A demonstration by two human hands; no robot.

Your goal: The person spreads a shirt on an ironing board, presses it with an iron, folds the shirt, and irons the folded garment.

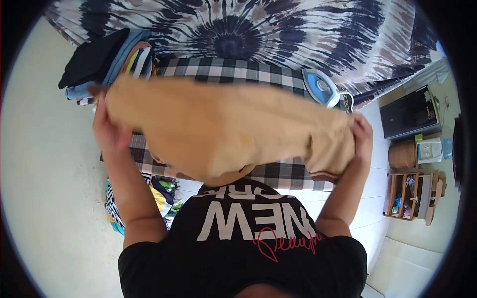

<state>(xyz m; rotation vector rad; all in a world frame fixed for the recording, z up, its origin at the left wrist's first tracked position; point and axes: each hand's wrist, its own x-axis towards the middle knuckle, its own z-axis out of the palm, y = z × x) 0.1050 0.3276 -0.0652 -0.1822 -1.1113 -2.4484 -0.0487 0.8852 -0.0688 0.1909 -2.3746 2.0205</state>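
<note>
Tan garment (pixel 198 114) hung stretched in the air between your two hands, above the checked cloth (pixel 233 69) and in front of your chest. Your left hand (pixel 113 133) was clamped on one end, though blur hid exactly how the fingers sat; your right hand (pixel 361 136) was closed around the other, near a dark striped edge. The step in hand looked like handling the piece at full width, its middle sagging and rumpled towards you. From there, the move seemed to call for keeping both ends level and drawing the slack out of that drooping middle.

Just beyond the garment, near your right hand, the blue and white iron (pixel 320 88) sat at the cloth's far corner, where a low swing could have caught it. Past your left hand stood a stack of folded clothes (pixel 99 59), close enough to be knocked. A tie-dyed fabric (pixel 233 30) spread along the far side. Patterned clothes (pixel 164 198) lay below your left arm, and off to the right were a water dispenser (pixel 430 149) and a wooden shelf (pixel 421 196).
</note>
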